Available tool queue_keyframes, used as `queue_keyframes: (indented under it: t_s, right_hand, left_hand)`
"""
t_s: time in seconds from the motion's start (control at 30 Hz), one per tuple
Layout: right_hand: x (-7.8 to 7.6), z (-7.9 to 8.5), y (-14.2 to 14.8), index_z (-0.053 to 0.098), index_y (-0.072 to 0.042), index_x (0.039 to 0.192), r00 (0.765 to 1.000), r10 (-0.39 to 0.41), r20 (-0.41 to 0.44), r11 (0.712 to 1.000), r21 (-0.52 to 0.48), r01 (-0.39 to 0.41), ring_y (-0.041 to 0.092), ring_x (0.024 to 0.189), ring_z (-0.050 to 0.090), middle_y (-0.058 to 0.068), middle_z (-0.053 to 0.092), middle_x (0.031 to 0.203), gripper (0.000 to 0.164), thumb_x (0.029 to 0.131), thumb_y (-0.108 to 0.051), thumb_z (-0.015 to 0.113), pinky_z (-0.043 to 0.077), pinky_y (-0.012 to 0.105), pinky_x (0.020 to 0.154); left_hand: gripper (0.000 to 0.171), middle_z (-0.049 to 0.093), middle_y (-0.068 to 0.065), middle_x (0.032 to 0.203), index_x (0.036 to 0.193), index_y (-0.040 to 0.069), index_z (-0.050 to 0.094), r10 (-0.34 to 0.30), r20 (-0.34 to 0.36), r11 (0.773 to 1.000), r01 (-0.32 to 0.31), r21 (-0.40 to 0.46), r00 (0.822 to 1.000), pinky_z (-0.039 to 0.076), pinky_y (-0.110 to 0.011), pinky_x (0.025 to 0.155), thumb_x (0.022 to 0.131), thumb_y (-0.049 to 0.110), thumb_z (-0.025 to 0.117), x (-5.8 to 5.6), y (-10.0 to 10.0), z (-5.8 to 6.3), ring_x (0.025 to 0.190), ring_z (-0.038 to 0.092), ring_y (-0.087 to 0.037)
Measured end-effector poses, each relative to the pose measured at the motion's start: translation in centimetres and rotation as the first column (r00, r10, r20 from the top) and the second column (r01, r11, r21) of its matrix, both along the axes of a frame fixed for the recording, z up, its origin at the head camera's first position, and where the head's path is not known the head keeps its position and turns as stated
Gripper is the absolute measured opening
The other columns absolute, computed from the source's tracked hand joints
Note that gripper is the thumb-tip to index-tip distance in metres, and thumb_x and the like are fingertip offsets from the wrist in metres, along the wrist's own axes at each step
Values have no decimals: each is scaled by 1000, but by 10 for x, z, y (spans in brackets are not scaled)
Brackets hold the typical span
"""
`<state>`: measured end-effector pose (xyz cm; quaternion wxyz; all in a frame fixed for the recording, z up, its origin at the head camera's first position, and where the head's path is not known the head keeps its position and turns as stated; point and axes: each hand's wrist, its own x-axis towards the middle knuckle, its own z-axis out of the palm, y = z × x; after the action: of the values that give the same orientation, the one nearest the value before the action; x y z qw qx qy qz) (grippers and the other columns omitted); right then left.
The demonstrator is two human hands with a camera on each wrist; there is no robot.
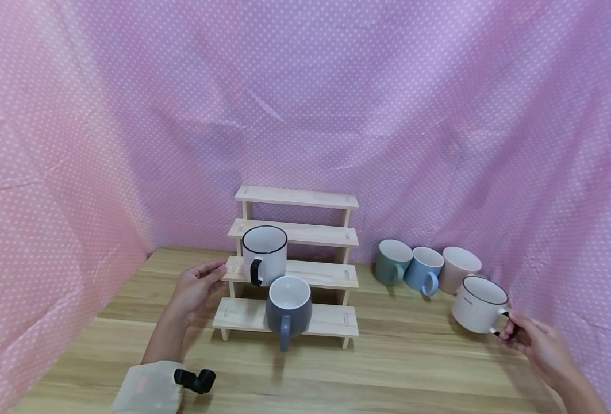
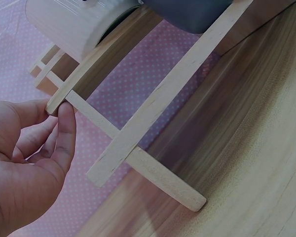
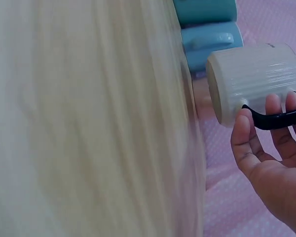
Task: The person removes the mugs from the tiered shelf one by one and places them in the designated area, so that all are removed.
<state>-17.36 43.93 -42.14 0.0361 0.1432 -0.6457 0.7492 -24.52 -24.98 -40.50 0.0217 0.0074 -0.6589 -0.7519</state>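
My right hand point(image 1: 535, 345) grips the black handle of a white mug with a black rim point(image 1: 476, 313). In the right wrist view this ribbed mug point(image 3: 256, 81) is held above the table, its base off the wood. At the left, my left hand point(image 1: 193, 290) pinches the end of a board of the wooden tiered rack point(image 1: 331, 275), between thumb and fingers in the left wrist view. A second white mug with black rim and handle point(image 1: 271, 261) stands on that board. On the lowest board sits a grey-blue mug point(image 1: 297, 313), its handle toward me.
Behind the held mug, a green mug point(image 1: 386, 267), a light blue mug point(image 1: 420, 275) and a pale pink mug point(image 1: 450, 276) stand in a row along the back of the wooden table point(image 1: 388, 368). A pink dotted cloth point(image 1: 305, 103) hangs around the table.
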Motion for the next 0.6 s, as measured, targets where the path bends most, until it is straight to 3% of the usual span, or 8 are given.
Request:
queue_keyframes:
  t_s: [0.33,0.6]
  right_hand:
    - [4,-8,22,70,8,92,988,111,111,990,-103,-100,21,85,72,9,72,89,46,112,-1,29,65,39,79]
    - [2,-12,29,72,7,100,972,177,152,979,-125,-159,25,91,74,11,73,94,46,112,-2,29,64,45,85]
  left_hand:
    - [47,63,0,112,143,-15,44,9,3,1000,-9,7,1000,57,-20,94,105,8,59,0,1,0,98,65,-6]
    - [47,63,0,111,143,-14,45,21,11,1000,-21,6,1000,57,-21,95,105,9,60,0,1,-1,98,66,-5]
